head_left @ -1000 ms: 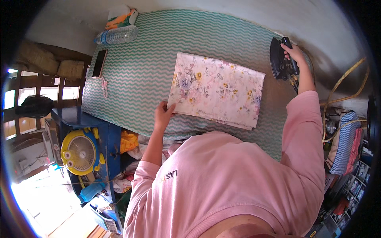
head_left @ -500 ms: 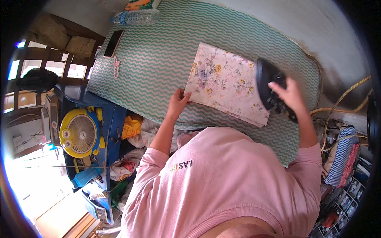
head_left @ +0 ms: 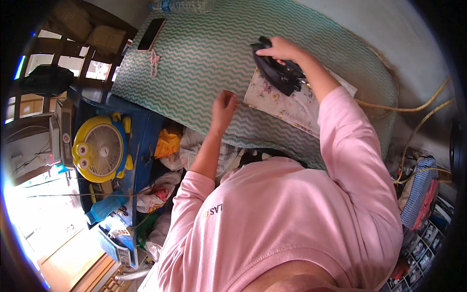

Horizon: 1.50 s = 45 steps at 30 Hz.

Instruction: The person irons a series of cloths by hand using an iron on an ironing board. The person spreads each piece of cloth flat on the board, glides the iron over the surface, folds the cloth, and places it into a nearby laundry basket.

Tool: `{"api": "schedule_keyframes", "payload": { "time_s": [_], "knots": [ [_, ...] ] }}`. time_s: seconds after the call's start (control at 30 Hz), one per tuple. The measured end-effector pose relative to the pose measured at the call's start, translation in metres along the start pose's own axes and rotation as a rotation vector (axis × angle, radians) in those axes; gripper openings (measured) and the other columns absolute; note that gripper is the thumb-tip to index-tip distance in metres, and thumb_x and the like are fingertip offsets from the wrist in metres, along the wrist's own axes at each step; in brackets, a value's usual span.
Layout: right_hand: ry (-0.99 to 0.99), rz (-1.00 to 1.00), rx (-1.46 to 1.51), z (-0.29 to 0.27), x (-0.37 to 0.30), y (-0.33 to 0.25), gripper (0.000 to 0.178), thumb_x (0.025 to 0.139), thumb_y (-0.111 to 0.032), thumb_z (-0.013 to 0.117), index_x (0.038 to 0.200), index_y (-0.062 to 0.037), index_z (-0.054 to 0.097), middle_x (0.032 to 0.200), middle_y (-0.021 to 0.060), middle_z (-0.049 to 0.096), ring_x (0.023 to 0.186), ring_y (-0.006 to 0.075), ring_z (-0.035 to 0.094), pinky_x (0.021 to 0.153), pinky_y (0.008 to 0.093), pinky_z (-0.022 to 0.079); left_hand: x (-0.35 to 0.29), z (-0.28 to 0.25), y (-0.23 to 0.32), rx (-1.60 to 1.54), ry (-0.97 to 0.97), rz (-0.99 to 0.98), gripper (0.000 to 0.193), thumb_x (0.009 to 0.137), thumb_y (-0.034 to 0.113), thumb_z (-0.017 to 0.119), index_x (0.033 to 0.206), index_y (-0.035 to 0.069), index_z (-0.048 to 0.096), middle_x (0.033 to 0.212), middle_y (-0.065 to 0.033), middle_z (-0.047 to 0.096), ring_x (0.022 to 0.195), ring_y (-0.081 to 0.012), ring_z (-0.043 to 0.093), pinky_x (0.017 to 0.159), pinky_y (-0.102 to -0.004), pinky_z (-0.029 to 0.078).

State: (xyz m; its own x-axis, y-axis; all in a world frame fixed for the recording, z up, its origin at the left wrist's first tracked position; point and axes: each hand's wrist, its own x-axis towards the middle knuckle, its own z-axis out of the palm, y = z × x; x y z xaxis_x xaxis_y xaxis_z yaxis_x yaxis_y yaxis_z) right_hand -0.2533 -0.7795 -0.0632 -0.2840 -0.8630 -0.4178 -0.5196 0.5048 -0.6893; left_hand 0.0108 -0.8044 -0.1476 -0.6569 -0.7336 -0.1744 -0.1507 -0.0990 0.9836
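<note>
My right hand (head_left: 278,50) grips the handle of a black clothes iron (head_left: 279,73). The iron is over the far left part of a folded white cloth with a floral print (head_left: 272,100), and covers some of it. My right forearm and pink sleeve hide much of the cloth's right side. Just left of the cloth, my left hand (head_left: 224,106) is apart from it with fingers loosely curled, a gap showing at the thumb and nothing visible in it. Under the cloth lies a green and white zigzag-patterned sheet (head_left: 194,73).
A phone (head_left: 151,34) with a beaded strap (head_left: 154,63) lies far left, near a clear plastic bottle (head_left: 187,5). A yellow and blue fan (head_left: 99,148) stands against a blue cabinet (head_left: 146,141). Yellowish cables (head_left: 413,110) run along the right wall.
The iron has swept left and away from me, from the cloth's right end to its far left part. My left hand has let go of the cloth's corner. The view has shifted slightly.
</note>
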Motion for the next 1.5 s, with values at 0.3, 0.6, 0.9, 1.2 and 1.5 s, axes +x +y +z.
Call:
{"api": "schedule_keyframes", "payload": {
  "time_s": [0.3, 0.6, 0.9, 1.2, 1.5],
  "knots": [
    [-0.176, -0.260, -0.188, 0.087, -0.098, -0.015, 0.048, 0.066, -0.037, 0.064, 0.097, -0.0013, 0.054, 0.083, 0.0204, 0.058, 0.078, 0.0305, 0.058, 0.070, 0.0371, 0.044, 0.010, -0.017, -0.002, 0.044, 0.192, 0.059, 0.017, 0.080, 0.015, 0.055, 0.087, 0.000, 0.049, 0.069, -0.0047, 0.053, 0.059, -0.0112, 0.050, 0.053, -0.0235, 0.041],
    [0.287, 0.328, 0.223, -0.070, -0.135, 0.145, 0.049, 0.065, -0.045, 0.065, 0.081, -0.0005, 0.052, 0.051, 0.0022, 0.045, 0.039, 0.0106, 0.046, 0.033, 0.0242, 0.038, 0.017, 0.026, 0.007, 0.706, -0.145, 0.088, 0.029, 0.072, 0.025, 0.062, 0.083, 0.001, 0.052, 0.067, -0.0130, 0.056, 0.061, -0.0276, 0.054, 0.056, -0.0349, 0.042],
    [0.013, 0.058, -0.126, 0.044, -0.209, 0.085, 0.051, 0.064, -0.037, 0.065, 0.098, 0.0007, 0.054, 0.089, 0.0215, 0.057, 0.086, 0.0315, 0.055, 0.077, 0.0367, 0.041, 0.001, 0.029, 0.003, 0.061, -0.073, -0.103, 0.019, 0.081, 0.011, 0.053, 0.091, 0.000, 0.041, 0.070, -0.0095, 0.052, 0.058, -0.0148, 0.051, 0.050, -0.0262, 0.041],
    [0.145, 0.164, 0.090, -0.021, -0.086, 0.056, 0.048, 0.067, -0.043, 0.064, 0.085, 0.0009, 0.054, 0.060, 0.0109, 0.055, 0.047, 0.0168, 0.054, 0.043, 0.0291, 0.043, -0.003, 0.018, 0.014, 0.125, -0.057, 0.015, 0.017, 0.081, 0.007, 0.050, 0.095, 0.003, 0.040, 0.079, -0.0060, 0.051, 0.060, -0.0098, 0.050, 0.051, -0.0219, 0.042],
    [-0.188, -0.250, -0.183, 0.061, -0.044, -0.004, 0.044, 0.062, -0.037, 0.064, 0.080, 0.0026, 0.057, 0.069, 0.0197, 0.058, 0.063, 0.0285, 0.058, 0.057, 0.0381, 0.046, -0.021, -0.047, 0.004, 0.088, 0.363, 0.048, 0.019, 0.085, 0.016, 0.047, 0.099, 0.003, 0.044, 0.089, -0.0030, 0.047, 0.065, -0.0096, 0.051, 0.052, -0.0221, 0.042]
  ]
}}
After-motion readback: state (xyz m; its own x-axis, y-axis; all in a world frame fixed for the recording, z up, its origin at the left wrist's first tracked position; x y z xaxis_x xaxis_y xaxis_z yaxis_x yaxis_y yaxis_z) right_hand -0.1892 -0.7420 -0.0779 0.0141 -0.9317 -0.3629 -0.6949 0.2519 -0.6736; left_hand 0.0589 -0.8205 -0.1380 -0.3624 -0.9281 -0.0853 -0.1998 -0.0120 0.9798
